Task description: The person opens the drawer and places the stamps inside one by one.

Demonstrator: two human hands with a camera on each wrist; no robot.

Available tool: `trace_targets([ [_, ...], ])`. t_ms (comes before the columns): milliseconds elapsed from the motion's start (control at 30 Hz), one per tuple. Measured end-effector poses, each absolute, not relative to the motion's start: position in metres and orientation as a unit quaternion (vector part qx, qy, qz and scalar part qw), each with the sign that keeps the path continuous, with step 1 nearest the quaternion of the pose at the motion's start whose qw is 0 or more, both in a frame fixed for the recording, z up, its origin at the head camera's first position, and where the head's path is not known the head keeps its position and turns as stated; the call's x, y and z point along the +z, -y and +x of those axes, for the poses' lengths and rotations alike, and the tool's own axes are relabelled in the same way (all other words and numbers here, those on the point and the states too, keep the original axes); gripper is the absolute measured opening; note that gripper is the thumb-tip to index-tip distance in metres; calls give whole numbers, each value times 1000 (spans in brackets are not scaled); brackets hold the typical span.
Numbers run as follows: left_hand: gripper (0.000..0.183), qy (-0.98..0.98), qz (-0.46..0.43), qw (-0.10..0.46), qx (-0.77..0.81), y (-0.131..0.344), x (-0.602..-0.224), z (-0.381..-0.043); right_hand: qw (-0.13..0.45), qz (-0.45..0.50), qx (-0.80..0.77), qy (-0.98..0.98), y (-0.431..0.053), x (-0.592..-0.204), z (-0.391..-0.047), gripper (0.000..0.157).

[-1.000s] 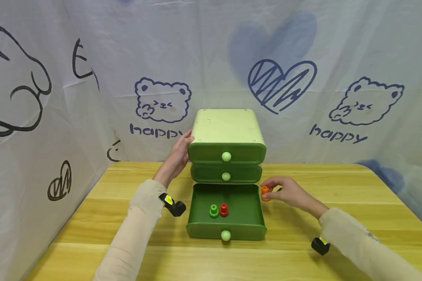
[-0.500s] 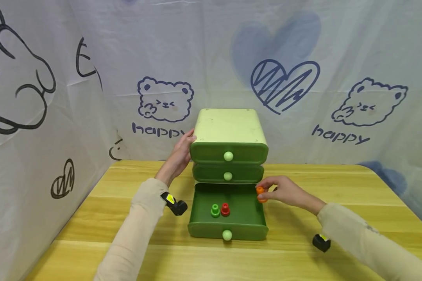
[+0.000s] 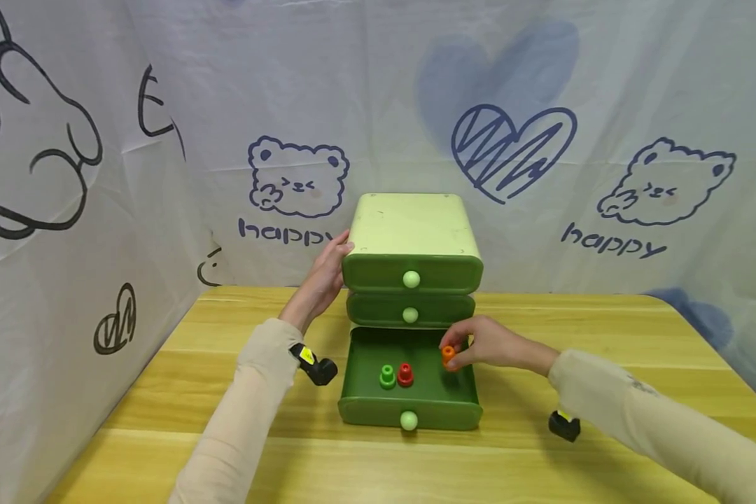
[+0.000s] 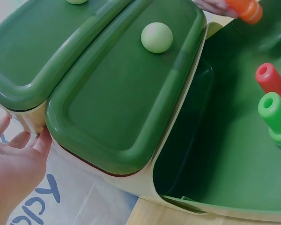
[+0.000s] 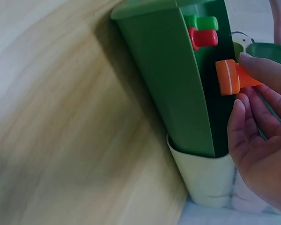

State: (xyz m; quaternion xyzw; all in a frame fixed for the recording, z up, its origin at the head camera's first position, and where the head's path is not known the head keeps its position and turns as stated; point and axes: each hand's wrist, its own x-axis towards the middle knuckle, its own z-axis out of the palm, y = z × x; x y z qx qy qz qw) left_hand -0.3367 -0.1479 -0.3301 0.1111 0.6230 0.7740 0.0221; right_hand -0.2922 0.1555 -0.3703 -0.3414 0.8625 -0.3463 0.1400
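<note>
A small drawer cabinet (image 3: pixel 416 224) with a cream shell and green drawer fronts stands on the table, its bottom drawer (image 3: pixel 409 411) pulled out. My left hand (image 3: pixel 318 283) rests against the cabinet's left side; in the left wrist view its fingers (image 4: pixel 19 139) touch the cream wall. Between thumb and fingers, my right hand (image 3: pixel 488 343) pinches an orange peg (image 3: pixel 448 357) over the right part of the drawer. The right wrist view shows the orange peg (image 5: pixel 228 77) held by its narrow end, wide base outward. A green peg (image 3: pixel 387 378) and a red peg (image 3: pixel 405 375) stand upright inside the drawer.
The upper drawer (image 3: pixel 441 274) and middle drawer (image 3: pixel 441 311), each with a round pale knob, are closed. A wooden table (image 3: pixel 542 448) lies beneath. White cloth (image 3: pixel 390 91) with blue drawings hangs behind and at both sides.
My right hand has carried the orange peg leftward, from beside the drawer's right wall to above its inside. My left hand stays at the cabinet's side. The head view has shifted slightly.
</note>
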Motion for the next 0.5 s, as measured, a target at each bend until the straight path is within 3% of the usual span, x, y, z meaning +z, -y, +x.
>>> trace_targets([
  [300, 71, -623, 112, 21, 774, 147, -330, -337, 189, -350, -366, -841, -139, -373, -292, 21],
  [500, 71, -621, 114, 23, 775, 148, -330, -338, 175, -369, -324, -853, -128, -375, -297, 21],
])
